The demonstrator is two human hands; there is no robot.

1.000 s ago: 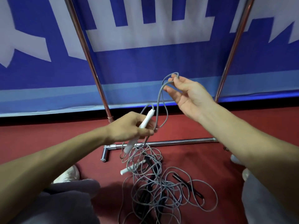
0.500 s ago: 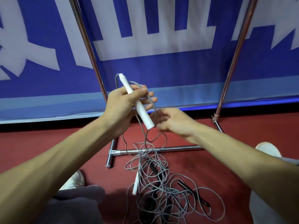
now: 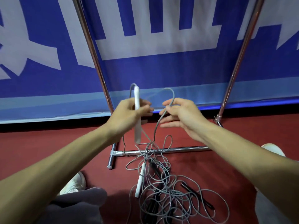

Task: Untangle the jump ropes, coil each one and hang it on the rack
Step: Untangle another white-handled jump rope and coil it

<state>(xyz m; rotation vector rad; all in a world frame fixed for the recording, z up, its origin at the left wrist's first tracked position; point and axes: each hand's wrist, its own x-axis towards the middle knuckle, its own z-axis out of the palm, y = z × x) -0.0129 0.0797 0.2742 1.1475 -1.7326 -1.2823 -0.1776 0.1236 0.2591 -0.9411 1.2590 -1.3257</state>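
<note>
1. Big blue banner (image 3: pixel 161 73) with white lettering fills the whole back, with a paler blue strip along its bottom edge.
2. Dark red floor (image 3: pixel 48 143) under everything.
3. The rack (image 3: pixel 178 149) is shiny metal. Two slanted poles run up in front of the banner, a low crossbar lies on the floor between them, and a short foot piece sticks out at the left end.
4. Grey trousers (image 3: pixel 77 206) at the bottom left, and a white shoe (image 3: pixel 74 183) just beside them. There's another white shoe on the far right, partly behind the forearm.
5. The pile of jump ropes (image 3: pixel 182 191) sits on the floor just in front of the crossbar, still a proper tangle. Some loops cross over the bar.
6. Left hand (image 3: pixel 127 113) has its fingers curled round a white handle (image 3: pixel 137 113), held roughly upright above the crossbar.
7. Right hand (image 3: pixel 181 113) is just beside it, apart from the left. Thumb and forefinger pinch the grey rope (image 3: pixel 157 125) and the other fingers are loosely spread.
8. That rope arcs up over the right hand's fingers, then drops down into the pile.
9. A second white handle (image 3: pixel 140 180) lies in the left side of the tangle.
10. Black handles (image 3: pixel 196 198) are poking out of the loops too.
</note>
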